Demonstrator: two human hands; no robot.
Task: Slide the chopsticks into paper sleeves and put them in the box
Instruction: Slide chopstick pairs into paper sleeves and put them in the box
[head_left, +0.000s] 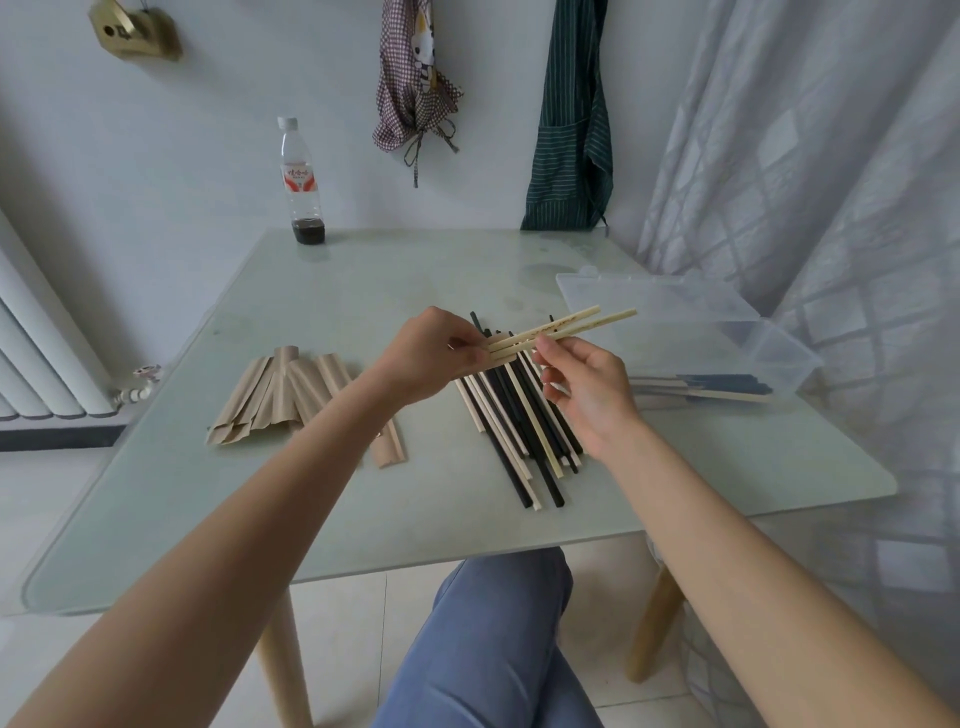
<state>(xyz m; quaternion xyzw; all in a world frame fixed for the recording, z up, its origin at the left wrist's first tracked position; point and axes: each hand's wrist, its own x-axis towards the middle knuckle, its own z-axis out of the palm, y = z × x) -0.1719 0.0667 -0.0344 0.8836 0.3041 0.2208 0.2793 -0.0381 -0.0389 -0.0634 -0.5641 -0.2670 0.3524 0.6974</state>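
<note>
Both hands meet above the pale glass tabletop: left hand pinches two light wooden chopsticks pointing toward two o'clock; right hand touches them, fingers loosely curled.

Above a heap of black and pale chopsticks on the frosted glass table, the left hand pinches two pale wooden chopsticks pointing toward two o'clock, the right hand touching them from below.
</note>
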